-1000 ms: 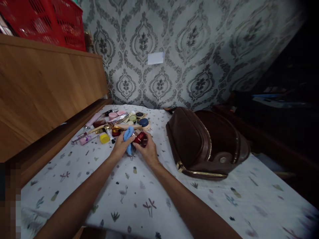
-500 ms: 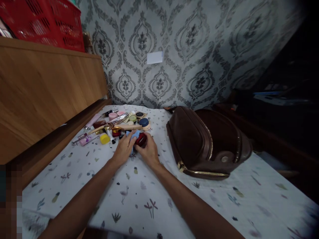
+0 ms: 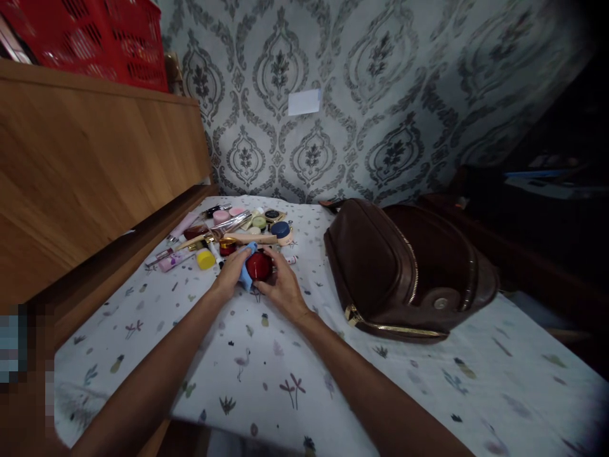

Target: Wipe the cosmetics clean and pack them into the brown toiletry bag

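A round, glossy dark red jar (image 3: 259,266) is held between my two hands above the patterned cloth. My right hand (image 3: 284,284) grips its right side, with fingers curled round the edge. My left hand (image 3: 233,273) is closed on a light blue cloth (image 3: 246,277), which presses against the jar's left side. Just beyond the hands lie a red jar with a gold band (image 3: 227,246), a yellow-lidded pot (image 3: 205,259) and a navy-lidded jar (image 3: 280,230). A small white tube (image 3: 291,259) shows right of my right fingers.
A brown leather bag (image 3: 371,266) with gold zips stands on the right of the table (image 3: 266,387). Several cosmetics and brushes are heaped at the back left. A wooden cabinet (image 3: 104,146) with a red basket (image 3: 118,44) borders the left side.
The red jar has been turned so that its broad round face shows more. The blue cloth has shifted to its left side, and the whole view has moved slightly.
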`<state>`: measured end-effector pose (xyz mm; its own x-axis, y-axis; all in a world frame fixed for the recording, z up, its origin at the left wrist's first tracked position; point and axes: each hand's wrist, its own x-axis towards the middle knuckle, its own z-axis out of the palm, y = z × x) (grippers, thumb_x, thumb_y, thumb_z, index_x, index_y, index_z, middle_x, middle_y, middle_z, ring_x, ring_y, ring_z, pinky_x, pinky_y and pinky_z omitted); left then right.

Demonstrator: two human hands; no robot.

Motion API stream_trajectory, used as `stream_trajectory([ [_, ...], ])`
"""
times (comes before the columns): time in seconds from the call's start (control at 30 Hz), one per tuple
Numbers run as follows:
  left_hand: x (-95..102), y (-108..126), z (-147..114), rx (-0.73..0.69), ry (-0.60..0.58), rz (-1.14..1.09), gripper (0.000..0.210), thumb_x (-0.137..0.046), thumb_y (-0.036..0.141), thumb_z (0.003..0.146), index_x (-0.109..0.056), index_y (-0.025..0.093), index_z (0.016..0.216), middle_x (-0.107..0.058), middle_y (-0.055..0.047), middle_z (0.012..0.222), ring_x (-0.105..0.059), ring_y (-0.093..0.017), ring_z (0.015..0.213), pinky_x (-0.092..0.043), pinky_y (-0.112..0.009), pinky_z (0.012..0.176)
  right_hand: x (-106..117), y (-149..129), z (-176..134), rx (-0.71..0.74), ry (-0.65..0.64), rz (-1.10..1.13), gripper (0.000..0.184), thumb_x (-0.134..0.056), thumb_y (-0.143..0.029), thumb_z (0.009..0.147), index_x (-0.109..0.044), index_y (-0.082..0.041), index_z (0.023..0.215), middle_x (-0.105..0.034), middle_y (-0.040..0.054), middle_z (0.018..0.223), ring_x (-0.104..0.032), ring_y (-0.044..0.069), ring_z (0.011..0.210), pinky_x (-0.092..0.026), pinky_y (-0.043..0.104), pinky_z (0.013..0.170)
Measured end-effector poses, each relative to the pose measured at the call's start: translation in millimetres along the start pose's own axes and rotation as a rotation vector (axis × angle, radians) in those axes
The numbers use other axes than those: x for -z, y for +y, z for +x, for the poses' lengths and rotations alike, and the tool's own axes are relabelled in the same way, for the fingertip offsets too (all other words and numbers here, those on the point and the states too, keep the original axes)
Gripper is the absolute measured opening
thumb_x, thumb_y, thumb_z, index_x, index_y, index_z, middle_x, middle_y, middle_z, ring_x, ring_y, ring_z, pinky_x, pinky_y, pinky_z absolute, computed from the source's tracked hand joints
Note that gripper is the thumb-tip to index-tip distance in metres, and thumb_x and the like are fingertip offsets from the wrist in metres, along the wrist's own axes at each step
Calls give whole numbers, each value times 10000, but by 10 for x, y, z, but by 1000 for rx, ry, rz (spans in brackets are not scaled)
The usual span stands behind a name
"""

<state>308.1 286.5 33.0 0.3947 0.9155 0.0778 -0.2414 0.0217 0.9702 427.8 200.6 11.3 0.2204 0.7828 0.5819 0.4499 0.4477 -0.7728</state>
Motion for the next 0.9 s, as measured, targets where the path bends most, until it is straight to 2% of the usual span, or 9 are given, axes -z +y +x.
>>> stream_trajectory([
  [0.1, -32, -22, 7, 20, 35, -76, 316, -737, 397, 656, -669, 193, 887, -725, -15, 868, -673, -184, 828, -523, -274, 747, -57, 56, -5, -142, 64, 123, 854, -803, -252, 622, -459, -221, 1403, -562, 123, 1317, -590, 275, 1129, -549, 410, 892],
  [0.17, -44, -35, 10, 18, 60, -111, 273, -723, 383, 653, -634, 190, 825, -697, -2, 793, -647, -161, 729, -516, -266, 687, -74, 64, -8, -181, 77, 167, 815, -818, -306, 619, -495, -219, 1363, -585, 123, 1280, -606, 262, 1094, -571, 377, 825],
  [0.27, -37, -59, 26, -8, 109, -140, 238, -707, 366, 657, -585, 192, 766, -649, 19, 717, -604, -137, 658, -494, -256, 645, -71, 37, -10, -168, 82, 179, 702, -810, -355, 645, -562, -220, 1287, -629, 106, 1233, -615, 252, 1086, -571, 360, 815],
  [0.4, -22, -88, 40, -47, 170, -157, 276, -725, 381, 656, -571, 193, 787, -635, 29, 726, -602, -130, 673, -488, -256, 666, -61, -2, -11, -178, 61, 157, 624, -795, -387, 683, -592, -206, 1244, -679, 97, 1163, -644, 236, 995, -563, 354, 790],
  [0.63, -35, -60, 3, -92, 241, -142, 433, -788, 485, 623, -569, 187, 847, -633, 31, 742, -597, -124, 641, -479, -259, 638, -72, -24, 2, -266, 27, 267, 647, -788, -440, 677, -586, -196, 1241, -669, 108, 1185, -653, 236, 989, -565, 346, 766],
  [0.8, -27, -31, -33, -155, 260, -85, 417, -789, 500, 635, -557, 195, 800, -574, 55, 685, -548, -105, 594, -445, -224, 574, -54, -76, 19, -372, 22, 485, 609, -774, -481, 686, -582, -225, 1205, -661, 85, 1193, -662, 221, 1001, -572, 352, 810],
  [0.9, -26, -42, -47, -173, 294, 31, 399, -717, 557, 724, -604, 198, 854, -622, 18, 772, -597, -141, 703, -474, -244, 640, -36, -118, 18, -509, 35, 684, 557, -755, -522, 708, -579, -234, 1151, -687, 61, 1110, -682, 206, 890, -596, 340, 705],
])
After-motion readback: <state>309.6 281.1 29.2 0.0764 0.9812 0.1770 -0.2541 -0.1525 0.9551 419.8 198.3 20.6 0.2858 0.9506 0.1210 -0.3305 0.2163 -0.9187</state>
